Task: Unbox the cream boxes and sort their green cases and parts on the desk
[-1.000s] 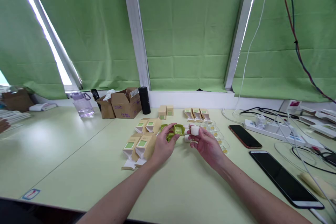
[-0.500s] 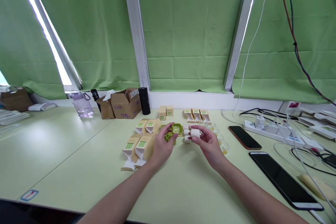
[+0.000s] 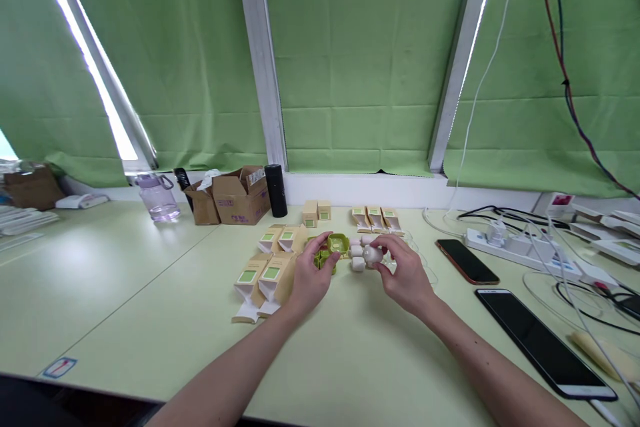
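My left hand (image 3: 310,280) pinches a small green square lid (image 3: 339,244) above another green piece (image 3: 323,259) on the table. My right hand (image 3: 406,273) is closed on a small white cylindrical jar (image 3: 371,254), turned knuckles up. Two more white jars (image 3: 357,252) lie between the hands. Tan cartons with green labels (image 3: 270,275) lie open just left of my left hand. A row of more such cartons (image 3: 375,217) stands behind the hands.
Two phones (image 3: 465,260) (image 3: 543,340) lie to the right, beside a power strip (image 3: 520,250) and cables. Brown cardboard boxes (image 3: 235,197), a black bottle (image 3: 276,191) and a clear jug (image 3: 157,199) stand at the back left. Two small tan boxes (image 3: 316,212) stand near the window.
My right hand turned over, palm down, and lowered with the white jar toward the table. My left hand kept the green lid almost still.
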`<state>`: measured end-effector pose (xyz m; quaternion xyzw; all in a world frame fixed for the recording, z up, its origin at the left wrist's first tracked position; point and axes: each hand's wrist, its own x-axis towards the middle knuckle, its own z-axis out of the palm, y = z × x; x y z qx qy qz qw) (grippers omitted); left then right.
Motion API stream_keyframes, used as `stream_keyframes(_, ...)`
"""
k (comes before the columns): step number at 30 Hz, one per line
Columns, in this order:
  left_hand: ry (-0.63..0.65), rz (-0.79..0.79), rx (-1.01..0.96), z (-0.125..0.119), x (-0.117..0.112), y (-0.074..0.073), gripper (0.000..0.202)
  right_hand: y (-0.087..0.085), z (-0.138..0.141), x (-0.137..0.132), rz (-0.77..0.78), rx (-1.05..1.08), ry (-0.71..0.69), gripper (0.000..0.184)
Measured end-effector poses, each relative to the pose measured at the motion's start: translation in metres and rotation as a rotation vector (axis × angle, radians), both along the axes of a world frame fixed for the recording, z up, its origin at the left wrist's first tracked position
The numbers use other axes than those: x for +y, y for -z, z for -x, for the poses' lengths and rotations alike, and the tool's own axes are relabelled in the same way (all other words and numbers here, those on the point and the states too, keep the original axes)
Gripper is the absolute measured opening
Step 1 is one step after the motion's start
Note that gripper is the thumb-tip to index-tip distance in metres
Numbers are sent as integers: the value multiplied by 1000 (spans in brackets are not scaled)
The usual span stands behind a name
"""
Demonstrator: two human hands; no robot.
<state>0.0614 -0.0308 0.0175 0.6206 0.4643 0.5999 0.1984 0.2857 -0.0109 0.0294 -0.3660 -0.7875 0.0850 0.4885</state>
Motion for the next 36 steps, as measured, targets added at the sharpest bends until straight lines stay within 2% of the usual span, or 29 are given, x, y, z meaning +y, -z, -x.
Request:
stream_keyframes(5, -10, -7, 19, 0, 0, 0, 45, -2, -6, 3, -2, -449, 200, 32)
stream_keyframes(10, -33, -15, 42, 0, -1, -1, 45, 4, -5, 7, 68, -649, 244, 32)
stream_keyframes(23, -21, -28, 24, -2, -3, -2, 42, 14, 0, 8, 34, -701, 191, 32)
stream_keyframes(31, -27, -14, 61, -1, -4, -1, 43, 16, 0, 10, 21, -728, 200, 23)
stream_keyframes(36, -20, -7, 63, -1, -3, 0, 44, 16, 2, 10, 29, -748, 216, 29)
